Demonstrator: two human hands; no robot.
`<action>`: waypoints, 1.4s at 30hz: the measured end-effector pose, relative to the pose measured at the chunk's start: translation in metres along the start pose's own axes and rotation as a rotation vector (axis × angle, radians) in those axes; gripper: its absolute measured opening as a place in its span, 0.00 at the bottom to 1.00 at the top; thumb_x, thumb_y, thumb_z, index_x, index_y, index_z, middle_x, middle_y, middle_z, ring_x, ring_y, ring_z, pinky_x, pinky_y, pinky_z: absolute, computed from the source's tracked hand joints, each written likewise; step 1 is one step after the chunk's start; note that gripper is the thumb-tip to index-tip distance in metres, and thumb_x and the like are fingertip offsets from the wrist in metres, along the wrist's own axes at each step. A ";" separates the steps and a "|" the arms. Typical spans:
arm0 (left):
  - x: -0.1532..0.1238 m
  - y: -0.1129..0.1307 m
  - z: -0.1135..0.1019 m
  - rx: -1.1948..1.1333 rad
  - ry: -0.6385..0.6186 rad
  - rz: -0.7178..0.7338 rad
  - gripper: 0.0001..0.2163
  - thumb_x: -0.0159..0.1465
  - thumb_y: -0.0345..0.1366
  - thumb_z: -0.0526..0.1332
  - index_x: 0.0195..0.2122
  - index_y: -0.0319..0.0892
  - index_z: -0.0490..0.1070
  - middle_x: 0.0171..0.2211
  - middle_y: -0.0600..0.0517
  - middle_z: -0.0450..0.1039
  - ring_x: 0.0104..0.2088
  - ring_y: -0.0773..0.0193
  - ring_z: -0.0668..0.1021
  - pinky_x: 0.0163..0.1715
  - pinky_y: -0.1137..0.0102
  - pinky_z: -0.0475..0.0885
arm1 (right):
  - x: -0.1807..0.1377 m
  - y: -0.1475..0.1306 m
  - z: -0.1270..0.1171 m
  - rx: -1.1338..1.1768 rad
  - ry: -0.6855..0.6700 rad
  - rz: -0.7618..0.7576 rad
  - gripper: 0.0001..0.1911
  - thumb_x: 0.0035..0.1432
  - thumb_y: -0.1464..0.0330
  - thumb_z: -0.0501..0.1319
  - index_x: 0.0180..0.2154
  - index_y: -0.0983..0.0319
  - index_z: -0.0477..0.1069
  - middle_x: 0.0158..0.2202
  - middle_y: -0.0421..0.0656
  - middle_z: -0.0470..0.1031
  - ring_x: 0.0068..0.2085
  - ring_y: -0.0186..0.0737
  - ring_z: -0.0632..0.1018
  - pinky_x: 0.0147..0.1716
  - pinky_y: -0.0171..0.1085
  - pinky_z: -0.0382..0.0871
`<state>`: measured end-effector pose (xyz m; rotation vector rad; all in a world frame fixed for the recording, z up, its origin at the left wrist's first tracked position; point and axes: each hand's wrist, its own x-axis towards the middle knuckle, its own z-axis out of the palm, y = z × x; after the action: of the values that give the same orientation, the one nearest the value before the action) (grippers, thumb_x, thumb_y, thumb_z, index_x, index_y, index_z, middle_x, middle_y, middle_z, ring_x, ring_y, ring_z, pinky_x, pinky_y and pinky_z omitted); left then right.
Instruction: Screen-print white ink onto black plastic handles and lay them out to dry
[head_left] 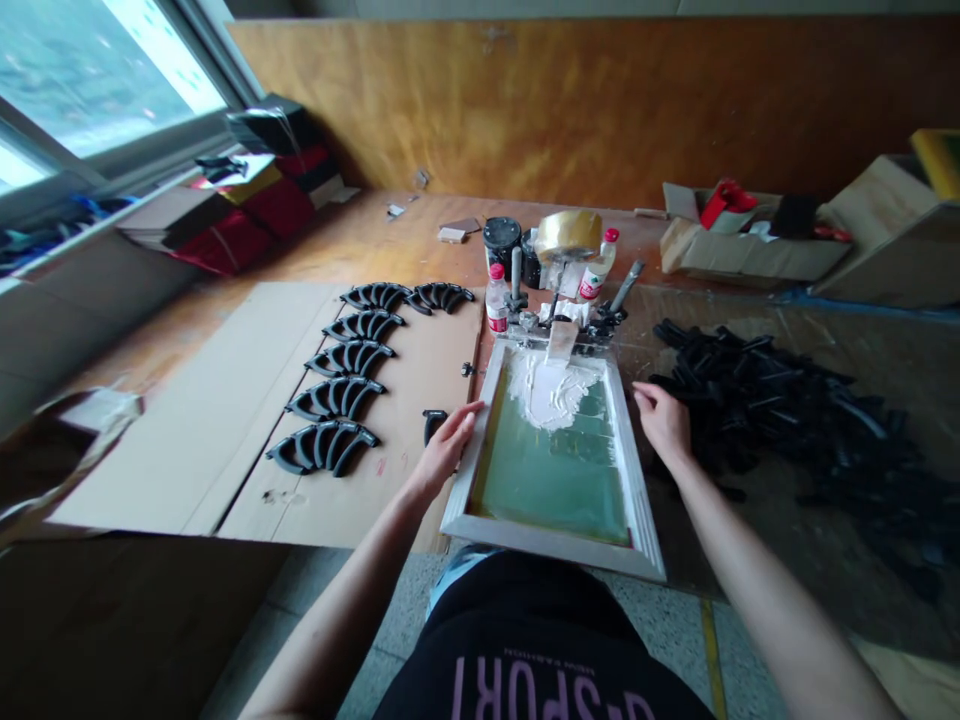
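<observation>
A screen-printing frame (pixel 634 470) with a green mesh lies in front of me, white ink (pixel 551 390) and a squeegee (pixel 561 340) at its far end. My left hand (pixel 442 450) rests on the frame's left rail, fingers stretched along it. My right hand (pixel 664 420) is at the right rail, fingers curled over its edge. A single black curved part (pixel 433 422) lies just left of my left hand.
Rows of black curved parts (pixel 341 395) lie on cardboard (pixel 202 440) at the left. A heap of black parts (pixel 780 400) sits at the right. Bottles (pixel 496 300), a tape roll (pixel 568 235), jars and cardboard boxes (pixel 750 250) stand behind the frame.
</observation>
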<state>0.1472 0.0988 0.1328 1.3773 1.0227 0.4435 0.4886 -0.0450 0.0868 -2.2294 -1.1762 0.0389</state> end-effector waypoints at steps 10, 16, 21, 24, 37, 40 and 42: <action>0.029 -0.062 0.010 0.086 0.016 -0.043 0.34 0.60 0.53 0.59 0.65 0.43 0.61 0.34 0.51 0.74 0.29 0.66 0.72 0.30 0.72 0.65 | 0.064 -0.104 0.047 -0.231 -0.224 -0.403 0.10 0.58 0.71 0.62 0.43 0.64 0.72 0.41 0.50 0.75 0.44 0.48 0.74 0.45 0.42 0.68; 0.027 -0.062 0.012 0.084 0.019 -0.077 0.32 0.62 0.52 0.58 0.65 0.43 0.60 0.34 0.51 0.74 0.33 0.64 0.73 0.34 0.71 0.66 | 0.015 -0.087 0.019 -0.102 -0.424 -0.793 0.11 0.55 0.80 0.57 0.36 0.62 0.73 0.35 0.45 0.76 0.41 0.42 0.74 0.41 0.37 0.65; 0.025 -0.056 0.013 0.058 0.040 -0.063 0.32 0.60 0.52 0.59 0.63 0.42 0.64 0.35 0.50 0.76 0.33 0.63 0.75 0.35 0.71 0.68 | 0.019 -0.090 0.010 -0.029 -0.469 -0.819 0.09 0.54 0.78 0.59 0.31 0.61 0.74 0.31 0.42 0.75 0.37 0.41 0.74 0.38 0.36 0.65; 0.023 -0.052 0.013 0.028 0.043 -0.069 0.33 0.58 0.53 0.61 0.62 0.42 0.65 0.34 0.50 0.77 0.31 0.63 0.75 0.33 0.70 0.68 | 0.014 -0.088 0.025 -0.027 -0.296 -0.778 0.12 0.55 0.80 0.57 0.36 0.62 0.75 0.36 0.45 0.77 0.41 0.44 0.74 0.41 0.39 0.66; 0.001 0.009 -0.002 0.003 -0.005 -0.034 0.30 0.60 0.58 0.58 0.59 0.46 0.68 0.34 0.52 0.76 0.28 0.65 0.73 0.25 0.73 0.65 | 0.082 -0.095 0.006 -0.023 -0.128 -0.468 0.31 0.56 0.69 0.66 0.60 0.54 0.65 0.41 0.44 0.79 0.42 0.45 0.76 0.43 0.41 0.69; 0.002 0.044 -0.004 -0.063 0.010 0.057 0.28 0.62 0.60 0.52 0.50 0.44 0.74 0.33 0.53 0.76 0.27 0.66 0.73 0.25 0.72 0.67 | 0.091 -0.057 -0.011 0.029 0.044 -0.210 0.23 0.59 0.68 0.61 0.57 0.59 0.69 0.37 0.44 0.79 0.38 0.44 0.77 0.41 0.41 0.70; 0.012 0.065 -0.001 -0.175 0.032 0.185 0.27 0.62 0.60 0.53 0.46 0.43 0.75 0.34 0.51 0.76 0.30 0.64 0.75 0.29 0.71 0.70 | 0.079 -0.030 -0.015 0.078 0.090 -0.026 0.18 0.61 0.66 0.57 0.51 0.65 0.72 0.33 0.44 0.79 0.34 0.42 0.77 0.38 0.39 0.71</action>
<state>0.1718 0.1223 0.1897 1.3153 0.8639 0.6787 0.5188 0.0192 0.1342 -2.1251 -1.1351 -0.0255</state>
